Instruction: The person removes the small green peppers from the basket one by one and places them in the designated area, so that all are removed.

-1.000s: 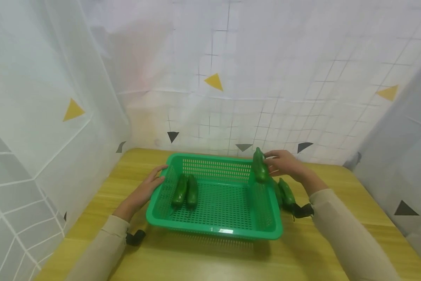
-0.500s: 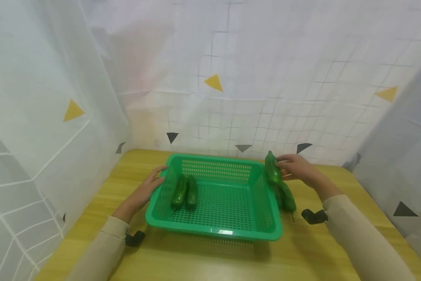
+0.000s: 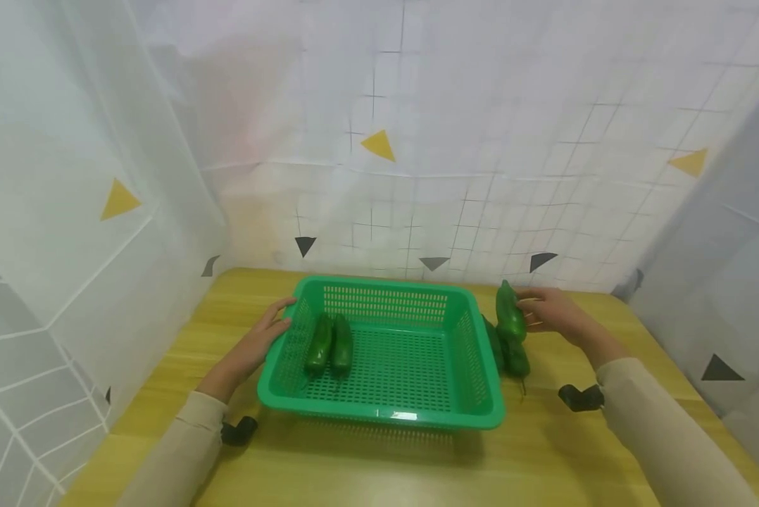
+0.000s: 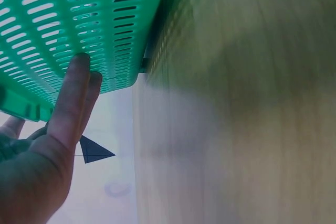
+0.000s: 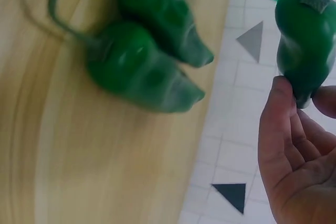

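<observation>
My left hand [image 3: 253, 352] holds the left rim of a green plastic basket [image 3: 379, 412]; in the left wrist view straight fingers [image 4: 73, 98] lie along its slotted outer wall. Two dark green peppers [image 3: 319, 345] lie side by side in the basket's left part. To the right of the basket my right hand [image 3: 553, 313] pinches a third green pepper [image 5: 305, 38] by its narrow tip between thumb and fingers, off the table. Below it, beside the basket's right wall, two more peppers [image 5: 139, 69] lie on the table.
The wooden table [image 3: 354, 472] carries the basket near its back edge. Pale sheeting printed with lines and triangles [image 3: 379, 144] stands behind and on both sides. A black wrist device [image 3: 579, 398] sits on each sleeve.
My right hand has carried its pepper to the right, from above the basket's right rim to beyond it, over the loose peppers. The left hand stays on the basket, which has not visibly moved.
</observation>
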Motion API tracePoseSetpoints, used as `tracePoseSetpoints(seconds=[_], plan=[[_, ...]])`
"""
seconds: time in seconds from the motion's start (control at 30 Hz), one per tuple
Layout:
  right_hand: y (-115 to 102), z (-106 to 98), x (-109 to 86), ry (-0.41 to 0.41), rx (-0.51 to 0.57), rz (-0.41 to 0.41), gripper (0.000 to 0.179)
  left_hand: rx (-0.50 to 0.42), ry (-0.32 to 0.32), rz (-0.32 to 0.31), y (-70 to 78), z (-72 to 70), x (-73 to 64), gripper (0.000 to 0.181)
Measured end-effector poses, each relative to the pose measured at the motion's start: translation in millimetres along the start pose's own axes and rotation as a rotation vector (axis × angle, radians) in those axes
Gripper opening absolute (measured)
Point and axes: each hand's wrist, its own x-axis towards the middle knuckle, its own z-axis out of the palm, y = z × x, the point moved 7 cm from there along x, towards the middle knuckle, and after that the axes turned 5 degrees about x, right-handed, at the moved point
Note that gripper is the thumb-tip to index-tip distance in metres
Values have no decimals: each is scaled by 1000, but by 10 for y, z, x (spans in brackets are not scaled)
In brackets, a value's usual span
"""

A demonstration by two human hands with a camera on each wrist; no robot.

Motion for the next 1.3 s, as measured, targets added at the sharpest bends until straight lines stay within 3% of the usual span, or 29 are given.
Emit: tracePoseSetpoints(seconds=[0.23,0.53,0.77,1.3], plan=[[190,-120,-59,18,-37,8,51,7,4,2,2,-3,-6,52],[395,-174,-164,24,-119,85,51,30,8,7,3,-10,-6,52],[554,-214,-163,10,-188,86,48,35,9,15,18,0,-9,52],[758,-201,-135,-8,-207,125,46,67,20,22,28,-4,-20,53]])
